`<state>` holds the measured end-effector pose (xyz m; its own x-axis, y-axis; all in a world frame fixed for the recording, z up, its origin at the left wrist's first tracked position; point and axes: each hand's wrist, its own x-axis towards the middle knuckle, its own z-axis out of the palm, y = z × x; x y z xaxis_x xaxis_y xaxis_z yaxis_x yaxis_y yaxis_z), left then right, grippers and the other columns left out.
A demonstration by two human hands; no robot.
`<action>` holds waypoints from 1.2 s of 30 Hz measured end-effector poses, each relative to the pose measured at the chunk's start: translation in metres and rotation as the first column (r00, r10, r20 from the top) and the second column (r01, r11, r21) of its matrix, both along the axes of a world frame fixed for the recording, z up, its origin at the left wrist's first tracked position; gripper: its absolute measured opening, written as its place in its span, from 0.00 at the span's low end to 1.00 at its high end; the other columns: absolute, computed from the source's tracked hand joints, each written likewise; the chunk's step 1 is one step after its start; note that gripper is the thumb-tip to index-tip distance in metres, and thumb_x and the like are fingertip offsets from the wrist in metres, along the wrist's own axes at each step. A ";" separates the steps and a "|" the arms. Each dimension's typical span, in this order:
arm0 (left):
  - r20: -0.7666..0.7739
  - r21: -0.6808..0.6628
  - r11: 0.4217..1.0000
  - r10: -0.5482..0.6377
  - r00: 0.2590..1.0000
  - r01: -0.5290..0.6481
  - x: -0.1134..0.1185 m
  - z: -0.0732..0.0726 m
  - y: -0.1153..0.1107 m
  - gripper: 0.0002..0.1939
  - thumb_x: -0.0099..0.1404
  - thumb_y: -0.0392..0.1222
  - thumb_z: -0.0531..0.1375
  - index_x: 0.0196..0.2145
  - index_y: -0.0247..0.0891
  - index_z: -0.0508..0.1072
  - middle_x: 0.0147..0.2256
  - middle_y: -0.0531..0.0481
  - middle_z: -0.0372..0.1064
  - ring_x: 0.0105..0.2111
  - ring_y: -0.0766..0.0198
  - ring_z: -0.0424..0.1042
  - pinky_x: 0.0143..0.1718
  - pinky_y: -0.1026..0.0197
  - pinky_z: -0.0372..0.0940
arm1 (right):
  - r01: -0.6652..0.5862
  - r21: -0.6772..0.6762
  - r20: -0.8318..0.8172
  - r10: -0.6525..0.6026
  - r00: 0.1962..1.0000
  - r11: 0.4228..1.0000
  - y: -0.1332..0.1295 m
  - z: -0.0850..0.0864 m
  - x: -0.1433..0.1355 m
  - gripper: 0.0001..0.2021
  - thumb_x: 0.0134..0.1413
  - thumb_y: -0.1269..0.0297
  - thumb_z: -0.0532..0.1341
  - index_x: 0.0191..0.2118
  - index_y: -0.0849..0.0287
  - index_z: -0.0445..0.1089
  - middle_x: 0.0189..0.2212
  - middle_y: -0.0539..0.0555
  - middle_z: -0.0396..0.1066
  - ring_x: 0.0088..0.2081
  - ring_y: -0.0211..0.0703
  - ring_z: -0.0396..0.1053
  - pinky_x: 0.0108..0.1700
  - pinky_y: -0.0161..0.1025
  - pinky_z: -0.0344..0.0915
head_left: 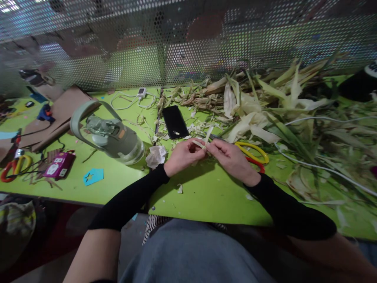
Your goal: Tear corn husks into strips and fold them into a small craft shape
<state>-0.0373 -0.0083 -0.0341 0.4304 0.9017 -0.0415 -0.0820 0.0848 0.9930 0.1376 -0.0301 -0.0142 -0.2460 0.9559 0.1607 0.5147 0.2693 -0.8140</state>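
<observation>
Both hands meet over the green table, fingers pinched on a pale strip of corn husk point(209, 134). My left hand point(185, 156) is closed on its left part, and my right hand point(229, 159) grips it from the other side. One end of the strip sticks up between the hands. Just behind my left hand lies a black phone point(174, 122) with small husk scraps on it. Scissors with yellow and red handles point(255, 152) rest beside my right hand, partly covered by it. A crumpled white tissue point(156, 156) sits left of my left hand.
A large heap of corn husks point(256, 106) spreads along the back right, with a white cable point(312, 163) across it. A green water bottle point(114, 137), a purple box point(59, 165) and more scissors point(16, 167) stand at left. A perforated metal screen point(123, 51) borders the table.
</observation>
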 end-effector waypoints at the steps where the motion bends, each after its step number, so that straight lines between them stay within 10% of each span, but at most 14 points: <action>1: -0.003 0.002 1.000 0.002 1.000 -0.002 -0.001 0.001 0.000 0.10 0.60 0.39 0.67 0.37 0.33 0.73 0.25 0.55 0.70 0.23 0.74 0.66 0.28 0.68 0.60 | -0.012 0.003 -0.017 0.012 1.000 1.000 -0.001 0.001 0.000 0.22 0.66 0.48 0.55 0.24 0.54 0.55 0.22 0.47 0.54 0.25 0.38 0.52 0.29 0.40 0.50; 13: -0.020 -0.007 0.998 -0.058 0.998 0.058 -0.012 0.004 0.007 0.14 0.61 0.46 0.68 0.39 0.32 0.76 0.32 0.49 0.76 0.32 0.68 0.73 0.39 0.62 0.68 | 0.006 -0.018 0.043 -0.005 0.999 1.000 0.004 0.002 0.003 0.23 0.68 0.44 0.52 0.26 0.53 0.54 0.22 0.47 0.54 0.25 0.39 0.54 0.29 0.40 0.51; 26: -0.040 -0.065 0.997 -0.044 0.998 0.041 0.003 0.001 -0.008 0.11 0.72 0.47 0.57 0.36 0.36 0.67 0.27 0.54 0.72 0.25 0.72 0.71 0.26 0.69 0.62 | 0.234 0.010 -0.075 -0.233 0.970 0.972 -0.001 -0.016 -0.008 0.21 0.64 0.41 0.57 0.31 0.53 0.62 0.22 0.47 0.61 0.24 0.39 0.58 0.27 0.39 0.53; 36: -0.119 0.061 0.995 0.084 0.989 -0.077 -0.004 0.007 -0.004 0.08 0.71 0.44 0.58 0.36 0.38 0.66 0.28 0.54 0.70 0.26 0.71 0.69 0.30 0.67 0.63 | 0.090 -0.119 -0.168 -0.110 0.980 0.989 0.001 -0.012 -0.007 0.22 0.54 0.41 0.66 0.37 0.56 0.68 0.19 0.43 0.59 0.21 0.35 0.55 0.24 0.37 0.51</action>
